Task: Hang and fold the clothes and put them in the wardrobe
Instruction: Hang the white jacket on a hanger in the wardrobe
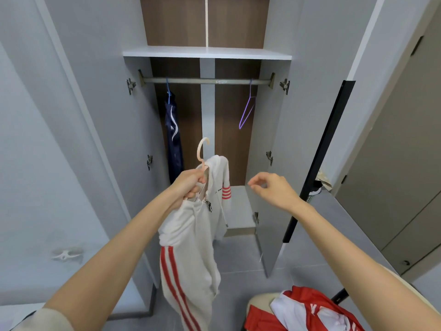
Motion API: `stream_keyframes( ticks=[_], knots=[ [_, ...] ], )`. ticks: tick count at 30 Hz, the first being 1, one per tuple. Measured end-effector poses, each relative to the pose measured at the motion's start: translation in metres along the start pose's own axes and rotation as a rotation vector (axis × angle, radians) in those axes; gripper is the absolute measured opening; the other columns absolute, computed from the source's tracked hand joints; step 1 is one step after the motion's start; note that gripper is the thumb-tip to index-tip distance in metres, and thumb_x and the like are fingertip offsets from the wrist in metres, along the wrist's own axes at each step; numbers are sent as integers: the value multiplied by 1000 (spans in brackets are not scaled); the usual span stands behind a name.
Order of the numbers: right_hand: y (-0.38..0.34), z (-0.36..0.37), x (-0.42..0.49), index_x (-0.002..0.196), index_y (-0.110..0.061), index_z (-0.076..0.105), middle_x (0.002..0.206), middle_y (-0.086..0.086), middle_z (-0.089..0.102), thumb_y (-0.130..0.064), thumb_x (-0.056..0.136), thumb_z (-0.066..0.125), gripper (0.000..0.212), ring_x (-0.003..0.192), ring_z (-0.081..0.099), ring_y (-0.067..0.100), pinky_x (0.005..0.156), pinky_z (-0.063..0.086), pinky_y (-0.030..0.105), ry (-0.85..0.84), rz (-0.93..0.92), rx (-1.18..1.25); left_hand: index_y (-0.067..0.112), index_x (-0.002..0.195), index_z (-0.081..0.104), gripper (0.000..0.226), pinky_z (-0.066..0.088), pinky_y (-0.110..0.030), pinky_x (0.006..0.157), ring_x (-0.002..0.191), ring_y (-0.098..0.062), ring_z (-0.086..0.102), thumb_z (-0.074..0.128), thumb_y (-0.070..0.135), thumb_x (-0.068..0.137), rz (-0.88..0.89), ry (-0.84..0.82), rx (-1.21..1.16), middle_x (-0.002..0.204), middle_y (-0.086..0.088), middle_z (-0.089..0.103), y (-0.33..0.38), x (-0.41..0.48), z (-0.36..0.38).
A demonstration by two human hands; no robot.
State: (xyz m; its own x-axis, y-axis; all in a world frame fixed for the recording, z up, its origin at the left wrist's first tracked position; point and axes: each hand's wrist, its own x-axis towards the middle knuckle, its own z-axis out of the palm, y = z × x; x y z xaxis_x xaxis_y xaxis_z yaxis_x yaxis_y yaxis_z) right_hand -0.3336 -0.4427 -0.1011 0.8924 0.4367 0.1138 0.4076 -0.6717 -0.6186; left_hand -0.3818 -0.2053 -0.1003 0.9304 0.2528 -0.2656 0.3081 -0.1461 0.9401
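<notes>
Gripping the pink hanger (202,150) just below its hook, my left hand (191,185) has its fingers curled tight round the neck and a bunch of the white garment (188,247). The hook stands upright, its open side turned right. The garment hangs from the hand with its long axis running straight down, red stripes following that line toward the bottom edge, one striped sleeve draped off to the right. All of this sits in front of the open wardrobe, well below the rail (207,80) and not on it.

My right hand (272,189) hovers beside the garment, fingers loosely curled, thumb near the forefinger, holding nothing.

On the rail, a navy garment (173,134) hangs at the left on a blue hanger and a bare purple hanger (247,113) at the right; the stretch between them is free. A shelf (207,53) caps the rail. Red and white clothes (305,311) lie piled at lower right.
</notes>
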Motion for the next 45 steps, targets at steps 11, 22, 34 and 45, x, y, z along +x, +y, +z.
stream_keyframes(
  ticks=[11,22,34,45],
  knots=[
    [-17,15,58,127,-14,59,128,5,60,-15,100,46,30,118,53,27,95,46,41,27,-355,-262,17,51,51,48,27,-11,42,38,-4,31,60,41,92,313,8,417,44,11,41,27,-2,-5],
    [1,23,101,107,-17,60,105,0,64,-13,102,42,19,97,62,27,105,37,38,75,-378,-522,14,60,57,45,30,-18,54,41,-2,37,54,42,95,359,137,570,43,12,42,32,29,-27],
    [-5,38,202,115,-25,63,110,-4,66,-24,103,39,27,97,55,21,68,36,28,107,-213,-513,14,64,61,37,26,-20,48,48,-9,32,55,33,96,152,18,368,45,8,40,57,127,-69],
    [-21,37,284,116,-18,68,120,-3,67,-13,98,52,24,110,60,15,92,44,21,147,-25,58,8,84,64,15,17,-15,35,38,-4,22,52,6,93,-95,-133,-82,54,3,33,57,238,-85]
  ],
)
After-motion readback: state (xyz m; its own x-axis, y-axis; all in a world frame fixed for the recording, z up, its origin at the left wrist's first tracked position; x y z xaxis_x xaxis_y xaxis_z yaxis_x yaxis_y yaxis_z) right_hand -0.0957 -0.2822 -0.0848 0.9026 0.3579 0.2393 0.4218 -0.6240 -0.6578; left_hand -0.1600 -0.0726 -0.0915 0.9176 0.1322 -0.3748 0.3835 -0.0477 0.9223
